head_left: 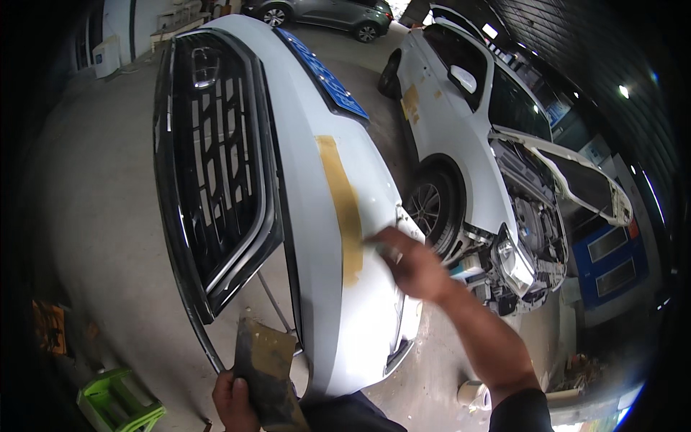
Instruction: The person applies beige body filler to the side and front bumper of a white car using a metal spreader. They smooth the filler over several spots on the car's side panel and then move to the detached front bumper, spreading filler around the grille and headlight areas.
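A white car bumper (324,317) with a black grille (227,144) and a blue number plate (324,72) stands upright before me. Along its painted face runs a strip of yellow-brown putty (342,201). My right hand (414,266) is beside that strip, its fingers closed together. Motion blurs the small dark thing at the fingertips, so its kind cannot be told. Low at the left, my left hand (236,403) grips a flat putty board (263,360) by its edge. Yellowish putty and dark smears cover the board.
To the right is a white car (461,122) with its front end stripped and engine bay exposed; putty patches (414,101) mark its side. A green plastic stool (121,402) stands at lower left, and a white tub (473,394) at lower right. A grey car (327,18) is behind.
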`<state>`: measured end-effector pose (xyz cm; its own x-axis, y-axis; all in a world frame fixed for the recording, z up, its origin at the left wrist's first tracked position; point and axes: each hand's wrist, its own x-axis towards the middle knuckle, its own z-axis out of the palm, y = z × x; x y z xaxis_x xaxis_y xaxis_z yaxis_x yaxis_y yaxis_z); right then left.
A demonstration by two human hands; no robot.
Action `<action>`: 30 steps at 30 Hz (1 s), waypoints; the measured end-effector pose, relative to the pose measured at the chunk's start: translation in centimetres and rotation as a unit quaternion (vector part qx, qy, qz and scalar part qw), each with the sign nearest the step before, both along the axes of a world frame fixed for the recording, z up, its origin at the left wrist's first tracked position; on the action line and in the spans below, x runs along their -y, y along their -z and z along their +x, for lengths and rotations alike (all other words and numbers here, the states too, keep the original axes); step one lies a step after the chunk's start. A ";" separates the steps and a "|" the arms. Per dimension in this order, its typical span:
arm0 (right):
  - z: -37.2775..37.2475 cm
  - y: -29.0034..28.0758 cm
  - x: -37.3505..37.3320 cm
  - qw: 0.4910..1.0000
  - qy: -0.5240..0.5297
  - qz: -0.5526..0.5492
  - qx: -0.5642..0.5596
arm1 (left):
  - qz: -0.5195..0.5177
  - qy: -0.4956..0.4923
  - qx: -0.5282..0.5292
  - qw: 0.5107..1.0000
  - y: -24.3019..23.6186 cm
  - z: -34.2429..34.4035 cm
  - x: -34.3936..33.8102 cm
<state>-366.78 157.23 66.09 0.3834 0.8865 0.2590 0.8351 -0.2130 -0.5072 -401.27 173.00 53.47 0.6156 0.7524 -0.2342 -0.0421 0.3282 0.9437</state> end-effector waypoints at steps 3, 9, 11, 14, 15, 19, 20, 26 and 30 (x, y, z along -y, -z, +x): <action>5.7 -5.0 -4.0 0.991 0.132 0.025 -0.002 | 0.053 -0.015 -0.050 0.997 -0.4 -0.6 0.3; 11.7 -7.6 -11.7 0.995 0.054 -0.064 0.060 | 0.162 -0.067 -0.138 0.975 -0.1 -1.4 1.2; 12.6 -7.0 -13.1 0.994 -0.003 -0.057 0.097 | 0.032 -0.099 -0.060 0.993 0.4 -1.1 1.7; 13.4 -6.3 -14.3 0.988 -0.046 -0.053 0.139 | -0.050 -0.102 -0.017 0.993 0.8 -0.7 2.1; 13.6 -6.1 -14.6 0.986 -0.053 -0.052 0.150 | -0.057 -0.097 -0.017 0.994 0.8 -0.6 2.2; 13.4 -5.0 -15.0 0.987 -0.052 -0.043 0.144 | -0.064 -0.094 -0.026 0.993 0.5 0.2 2.8; 13.1 -4.9 -14.9 0.988 -0.045 -0.047 0.138 | -0.062 -0.084 -0.042 0.994 0.3 0.4 2.7; 11.5 -3.9 -13.7 0.988 -0.030 -0.039 0.148 | -0.020 -0.047 -0.036 0.998 0.2 0.7 2.4; 9.4 -3.7 -12.1 0.987 -0.048 -0.047 0.146 | -0.033 -0.055 -0.025 0.998 -0.1 1.3 2.2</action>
<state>-357.37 169.29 69.81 0.2186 0.9402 0.2613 0.9611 -0.1612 -0.2241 -399.95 170.81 53.55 0.5173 0.7966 -0.3129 -0.0350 0.3850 0.9223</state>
